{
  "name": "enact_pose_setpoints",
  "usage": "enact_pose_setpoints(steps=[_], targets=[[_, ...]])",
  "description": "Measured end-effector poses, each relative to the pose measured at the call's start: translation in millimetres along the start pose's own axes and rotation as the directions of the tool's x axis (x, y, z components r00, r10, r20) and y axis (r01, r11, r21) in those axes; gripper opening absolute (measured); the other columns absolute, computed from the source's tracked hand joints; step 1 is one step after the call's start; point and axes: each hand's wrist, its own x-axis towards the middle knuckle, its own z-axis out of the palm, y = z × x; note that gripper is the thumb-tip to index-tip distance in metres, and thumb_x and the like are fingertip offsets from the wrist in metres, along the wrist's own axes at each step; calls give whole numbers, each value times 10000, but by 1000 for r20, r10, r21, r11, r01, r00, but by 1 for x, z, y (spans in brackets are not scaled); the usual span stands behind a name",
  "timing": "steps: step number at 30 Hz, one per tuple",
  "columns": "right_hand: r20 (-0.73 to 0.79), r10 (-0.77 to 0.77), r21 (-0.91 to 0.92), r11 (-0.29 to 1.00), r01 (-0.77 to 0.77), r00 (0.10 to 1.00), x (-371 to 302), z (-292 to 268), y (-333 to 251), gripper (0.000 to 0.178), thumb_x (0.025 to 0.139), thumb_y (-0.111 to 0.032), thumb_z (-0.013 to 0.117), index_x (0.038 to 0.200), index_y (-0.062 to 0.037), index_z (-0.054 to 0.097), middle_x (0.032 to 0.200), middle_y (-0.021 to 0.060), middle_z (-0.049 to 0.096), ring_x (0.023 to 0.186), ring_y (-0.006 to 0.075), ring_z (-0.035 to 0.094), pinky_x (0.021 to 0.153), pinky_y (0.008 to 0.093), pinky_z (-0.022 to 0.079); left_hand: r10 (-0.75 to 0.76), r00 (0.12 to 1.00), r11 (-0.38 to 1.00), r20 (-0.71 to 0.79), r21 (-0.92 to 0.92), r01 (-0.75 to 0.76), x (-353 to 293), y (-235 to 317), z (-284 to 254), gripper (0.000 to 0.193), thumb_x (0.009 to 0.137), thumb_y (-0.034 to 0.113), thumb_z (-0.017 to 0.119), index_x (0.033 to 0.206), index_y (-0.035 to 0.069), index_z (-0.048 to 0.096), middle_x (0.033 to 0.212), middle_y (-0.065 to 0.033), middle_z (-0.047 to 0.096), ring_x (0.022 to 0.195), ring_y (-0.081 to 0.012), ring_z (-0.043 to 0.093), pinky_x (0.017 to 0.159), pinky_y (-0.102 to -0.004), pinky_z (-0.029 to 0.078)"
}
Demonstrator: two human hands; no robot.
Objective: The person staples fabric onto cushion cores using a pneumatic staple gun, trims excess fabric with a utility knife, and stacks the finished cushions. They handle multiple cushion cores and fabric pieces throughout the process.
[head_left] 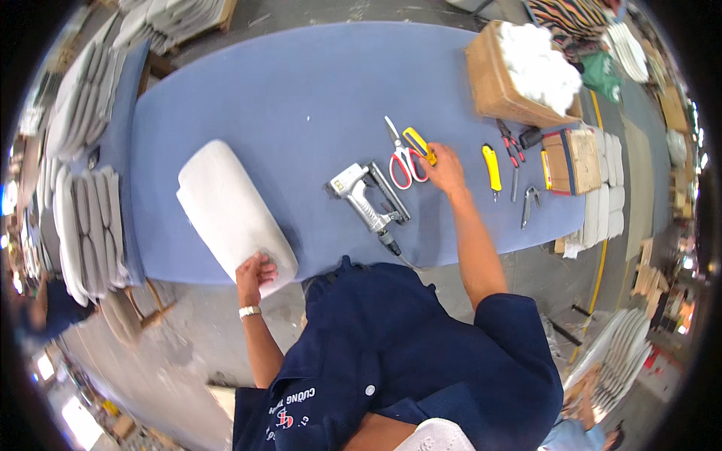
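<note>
In the head view, the right grip (pixel 447 167) is closed, as far as its fingers show, about the near end of a yellow hand tool (pixel 416 141) over the blue table (pixel 286 83). Just left of that grip lie red-and-white-handled scissors (pixel 402 152); farther left and nearer the body is a pneumatic staple gun (pixel 349 183). The left grip (pixel 256 272), its fingers loosely bent and pinching nothing visible, is at the near end of a pale grey upholstered cushion (pixel 233 207), which stretches away beyond it. The tool looks light and stiff, best held by its thick body; the cushion seems light and soft-faced, easiest taken by both long edges.
</note>
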Motion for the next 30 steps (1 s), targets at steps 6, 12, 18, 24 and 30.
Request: enact_pose_setpoints(steps=[6, 12, 18, 24, 30], targets=[[153, 6, 32, 999, -11, 988, 27, 10, 27, 424, 892, -261, 761, 1249, -80, 622, 1064, 187, 708, 1000, 411, 678, 877, 508, 542, 1, 998, 997, -65, -74, -6, -3, 0, 12, 423, 1031, 414, 630, 1043, -2, 701, 800, -125, 752, 637, -192, 721, 565, -281, 543], [-61, 21, -61, 998, -24, 998, 17, 2, 27, 449, 915, -299, 731, 1273, -45, 633, 1170, 219, 666, 1116, 415, 623, 953, 497, 502, -7, 1000, 994, -13, -107, 6, 1, -3, 5, 443, 1016, 422, 663, 1009, -16, 732, 812, -141, 767, 620, -176, 732, 548, -273, 557], [-56, -172, -51, 984, 169, 983, -19, 61, -30, 406, 925, -292, 713, 1271, -92, 641, 1155, 213, 643, 1077, 411, 622, 939, 491, 503, 10, 1000, 996, -11, -85, -11, -5, 1, 7, 452, 1025, 430, 646, 1088, -9, 730, 866, -141, 779, 683, -171, 754, 610, -275, 582], [-160, -96, -199, 978, 63, 982, 18, 22, 43, 375, 938, -262, 709, 1240, -45, 662, 1122, 208, 690, 1068, 401, 647, 910, 492, 523, 224, 875, 886, -430, -283, -367, -22, -43, 8, 385, 1041, 306, 619, 1187, -42, 697, 992, -133, 768, 817, -184, 748, 717, -272, 589], [-127, 25, 102, 995, -12, 992, -21, 14, 35, 389, 921, -242, 732, 1240, -31, 661, 1068, 163, 725, 1005, 369, 685, 868, 466, 545, -24, 711, 873, -703, -362, -328, -22, -119, -23, 457, 1005, 349, 652, 1274, -20, 659, 1115, -122, 720, 978, -186, 678, 834, -332, 556]])
